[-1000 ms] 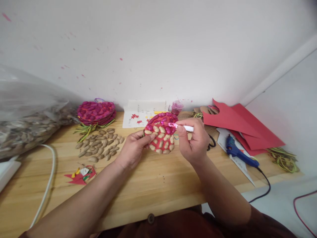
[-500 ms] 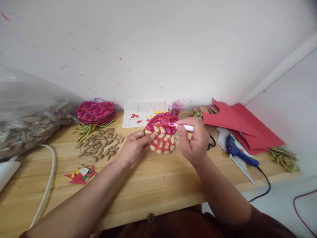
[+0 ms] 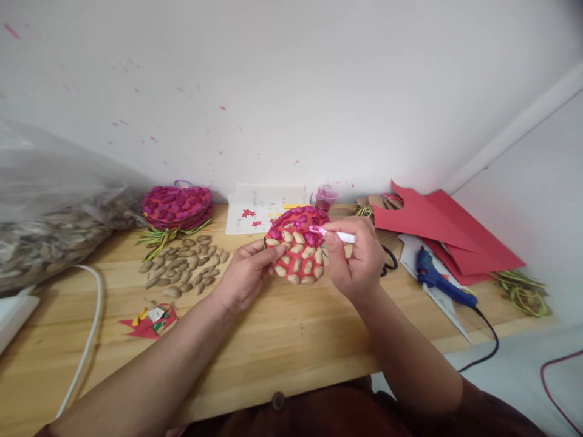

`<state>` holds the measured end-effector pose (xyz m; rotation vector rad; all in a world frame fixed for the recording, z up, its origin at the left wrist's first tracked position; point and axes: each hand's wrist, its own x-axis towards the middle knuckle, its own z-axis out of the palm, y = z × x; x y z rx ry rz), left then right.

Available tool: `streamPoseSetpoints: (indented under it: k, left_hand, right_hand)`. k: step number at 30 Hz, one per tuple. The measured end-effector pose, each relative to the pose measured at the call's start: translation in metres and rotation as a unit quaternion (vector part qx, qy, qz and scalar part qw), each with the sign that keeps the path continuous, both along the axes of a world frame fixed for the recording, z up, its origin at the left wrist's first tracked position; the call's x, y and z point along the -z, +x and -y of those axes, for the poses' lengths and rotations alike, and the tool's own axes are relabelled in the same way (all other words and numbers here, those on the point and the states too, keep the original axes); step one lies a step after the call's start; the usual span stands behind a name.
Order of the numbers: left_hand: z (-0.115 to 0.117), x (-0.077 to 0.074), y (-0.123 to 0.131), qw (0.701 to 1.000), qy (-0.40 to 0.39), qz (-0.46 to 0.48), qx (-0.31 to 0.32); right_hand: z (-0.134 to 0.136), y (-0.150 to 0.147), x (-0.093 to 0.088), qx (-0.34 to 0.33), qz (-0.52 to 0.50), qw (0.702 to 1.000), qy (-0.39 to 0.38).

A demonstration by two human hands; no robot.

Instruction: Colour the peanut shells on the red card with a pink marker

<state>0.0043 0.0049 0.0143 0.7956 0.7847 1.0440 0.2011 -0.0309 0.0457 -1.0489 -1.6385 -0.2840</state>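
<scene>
My left hand [image 3: 248, 271] grips the left edge of a round red disc [image 3: 295, 258] covered in glued-on peanuts, held tilted above the table. Its far part carries peanuts painted magenta; those on the near part are bare and tan. Between the fingers of my right hand [image 3: 357, 258] is a white-handled paintbrush [image 3: 341, 236]. The brush's pink-stained tip meets the peanuts at the disc's upper right. Behind the disc stands a small clear cup [image 3: 326, 198] with magenta paint inside.
Loose peanuts [image 3: 184, 265] lie left, before a stack of magenta peanut discs [image 3: 177, 205]. A plastic bag of peanuts [image 3: 50, 230] fills the far left. Red paper sheets [image 3: 455, 227], a blue glue gun [image 3: 441, 282] and its cord occupy the right. White paper [image 3: 241, 209] lies behind.
Almost nothing differs. The brush tip stays at the same area of the disc, and both hands keep their hold. The whole view has shifted very slightly.
</scene>
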Motion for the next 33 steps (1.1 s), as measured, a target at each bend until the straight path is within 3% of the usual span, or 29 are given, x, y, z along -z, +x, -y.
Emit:
streamPoseSetpoints:
  k: [33]
  left_hand:
    - [0.0017, -0.0018, 0.0017, 1.0, 0.011, -0.019, -0.012]
  right_hand:
    - [-0.0012, 0.001, 0.0, -0.008, -0.003, 1.0, 0.007]
